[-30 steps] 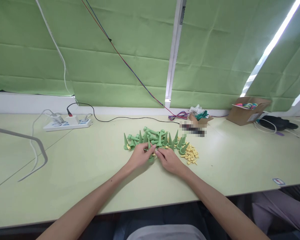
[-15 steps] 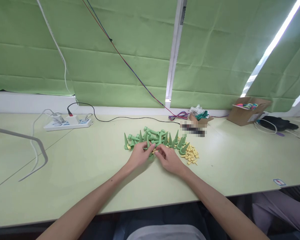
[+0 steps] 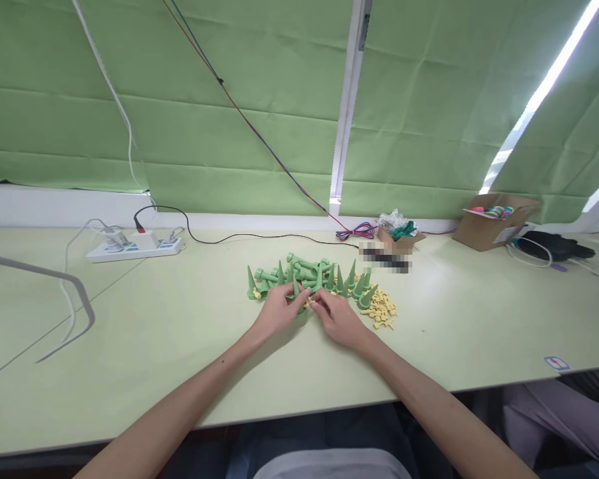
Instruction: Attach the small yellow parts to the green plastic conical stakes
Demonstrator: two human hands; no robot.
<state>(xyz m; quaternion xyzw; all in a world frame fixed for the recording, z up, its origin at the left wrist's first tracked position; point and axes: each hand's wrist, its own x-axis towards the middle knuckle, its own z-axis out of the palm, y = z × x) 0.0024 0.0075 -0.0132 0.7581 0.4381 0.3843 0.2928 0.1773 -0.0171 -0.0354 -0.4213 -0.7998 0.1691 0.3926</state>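
Observation:
A heap of green cone-shaped plastic spikes (image 3: 307,273) lies mid-table, with a scatter of small yellow plastic pieces (image 3: 381,309) to its right. My left hand (image 3: 277,313) grips a green spike (image 3: 299,307) at the heap's near edge, its tip pointing up. My right hand (image 3: 337,318) pinches a small yellow piece (image 3: 308,303) against that spike. Both hands meet fingertip to fingertip just in front of the heap.
A white power strip (image 3: 134,247) with cables sits far left, a grey bent bar (image 3: 54,283) lies at the left edge. Small open cardboard boxes (image 3: 494,219) and a black object (image 3: 554,245) stand at the back right. Another person's leg (image 3: 559,412) shows at the lower right.
My hands have shifted slightly up toward the heap, and my right fingers have closed in on the spike held in my left hand.

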